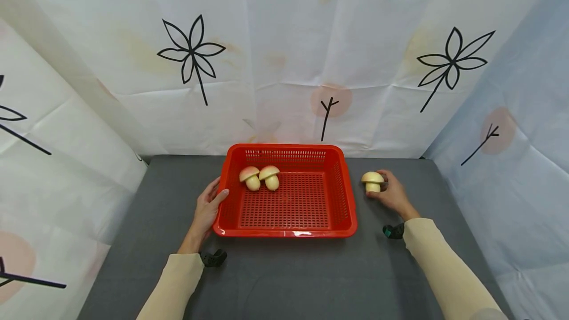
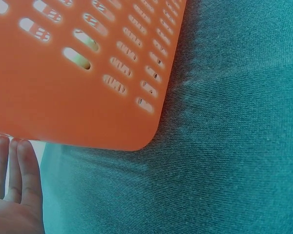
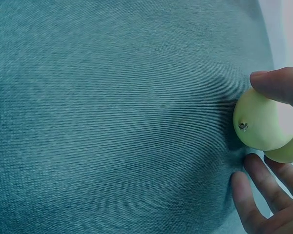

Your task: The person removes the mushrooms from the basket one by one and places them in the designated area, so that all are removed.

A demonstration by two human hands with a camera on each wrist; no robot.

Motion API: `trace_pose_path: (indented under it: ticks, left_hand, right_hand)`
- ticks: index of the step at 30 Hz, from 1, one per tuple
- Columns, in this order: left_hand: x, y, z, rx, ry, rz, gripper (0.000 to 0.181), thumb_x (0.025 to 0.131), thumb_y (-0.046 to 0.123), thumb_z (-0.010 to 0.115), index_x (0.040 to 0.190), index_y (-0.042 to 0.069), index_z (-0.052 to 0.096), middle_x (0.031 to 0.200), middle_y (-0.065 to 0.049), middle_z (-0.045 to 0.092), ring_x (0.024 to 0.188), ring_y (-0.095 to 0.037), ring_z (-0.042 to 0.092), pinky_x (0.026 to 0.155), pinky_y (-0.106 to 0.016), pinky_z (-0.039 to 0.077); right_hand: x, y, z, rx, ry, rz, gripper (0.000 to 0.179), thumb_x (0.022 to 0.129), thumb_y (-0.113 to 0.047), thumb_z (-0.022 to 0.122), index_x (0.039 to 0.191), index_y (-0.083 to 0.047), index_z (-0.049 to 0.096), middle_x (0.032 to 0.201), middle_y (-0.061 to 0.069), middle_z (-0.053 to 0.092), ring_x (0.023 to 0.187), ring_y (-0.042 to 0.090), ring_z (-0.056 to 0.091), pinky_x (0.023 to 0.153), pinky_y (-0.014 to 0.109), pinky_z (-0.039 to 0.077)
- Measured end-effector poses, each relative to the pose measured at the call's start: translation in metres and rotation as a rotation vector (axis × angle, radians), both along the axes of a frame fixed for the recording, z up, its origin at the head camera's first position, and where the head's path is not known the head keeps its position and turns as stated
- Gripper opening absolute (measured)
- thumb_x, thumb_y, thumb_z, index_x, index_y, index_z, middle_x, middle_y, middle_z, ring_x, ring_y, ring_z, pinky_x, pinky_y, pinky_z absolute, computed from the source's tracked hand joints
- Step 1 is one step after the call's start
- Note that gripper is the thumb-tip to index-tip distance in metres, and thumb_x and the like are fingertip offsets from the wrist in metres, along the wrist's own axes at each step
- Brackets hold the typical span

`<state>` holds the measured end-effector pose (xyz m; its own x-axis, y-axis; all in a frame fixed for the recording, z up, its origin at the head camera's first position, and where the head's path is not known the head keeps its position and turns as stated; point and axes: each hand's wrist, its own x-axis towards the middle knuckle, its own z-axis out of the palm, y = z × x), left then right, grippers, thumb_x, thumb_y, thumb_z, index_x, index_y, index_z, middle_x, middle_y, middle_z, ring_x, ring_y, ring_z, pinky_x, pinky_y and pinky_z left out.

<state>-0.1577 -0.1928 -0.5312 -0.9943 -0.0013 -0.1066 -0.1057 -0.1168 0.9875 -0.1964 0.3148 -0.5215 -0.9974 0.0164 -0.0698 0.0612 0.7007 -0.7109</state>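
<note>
A red plastic basket (image 1: pixel 284 231) sits on the grey table. Two toy mushrooms (image 1: pixel 269 178) with pale stems and pinkish-yellow caps lie inside it, at the upper left. My left hand (image 1: pixel 208 210) holds the basket's left side, thumb over the rim and fingers along the outer wall. In the left wrist view, the fingertips (image 2: pixel 27 146) touch the orange-looking wall. To the right of the basket, my right hand (image 1: pixel 393 194) pinches a yellow toy mushroom (image 1: pixel 372 181) between thumb and fingers, cap up. The right wrist view shows the rounded stem end (image 3: pixel 263 122) under the thumb.
A grey cloth (image 1: pixel 284 280) covers the table. White fabric walls (image 1: pixel 275 63) with printed flowers stand behind it and on both sides. The basket's back edge lies close to the rear wall. Dark wrist bands (image 1: pixel 215 258) show below both hands.
</note>
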Motion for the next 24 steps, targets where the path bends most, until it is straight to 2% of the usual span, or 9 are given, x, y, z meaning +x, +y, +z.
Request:
trace_pose_path:
  ticks: [7,14,21,24]
  left_hand:
    - [0.000,0.000,-0.001,-0.007,-0.001,0.001,0.060,0.091,0.031,0.062,0.144,0.020,0.036,0.139,-0.012,0.044,0.119,-0.034,0.050,0.089,-0.048,0.048]
    - [0.000,-0.001,-0.001,-0.010,0.005,-0.004,0.060,0.092,0.028,0.061,0.145,0.019,0.035,0.138,-0.015,0.045,0.117,-0.034,0.051,0.086,-0.042,0.051]
    - [0.009,0.005,0.024,-0.019,-0.006,-0.026,0.058,0.095,0.019,0.057,0.146,0.011,0.031,0.139,-0.020,0.042,0.120,-0.042,0.046,0.089,-0.049,0.048]
    - [0.009,0.005,0.024,-0.009,-0.013,-0.026,0.058,0.095,0.020,0.057,0.146,0.012,0.031,0.139,-0.019,0.042,0.120,-0.042,0.046,0.091,-0.050,0.046]
  right_hand:
    - [0.001,-0.001,-0.005,0.004,0.000,0.003,0.078,0.077,-0.013,0.077,0.139,0.001,0.030,0.129,0.032,0.042,0.104,0.045,0.052,0.077,0.050,0.047]
    - [0.003,-0.001,-0.002,0.010,-0.007,0.006,0.080,0.079,-0.014,0.075,0.141,0.002,0.027,0.129,0.031,0.041,0.107,0.045,0.049,0.081,0.053,0.045]
    - [0.001,-0.002,-0.003,0.017,-0.012,0.002,0.081,0.078,-0.016,0.076,0.141,0.002,0.028,0.131,0.032,0.040,0.108,0.045,0.050,0.083,0.054,0.045]
    - [0.000,-0.002,-0.004,0.017,-0.012,0.007,0.081,0.078,-0.017,0.076,0.141,0.003,0.028,0.131,0.033,0.040,0.108,0.046,0.050,0.082,0.054,0.045]
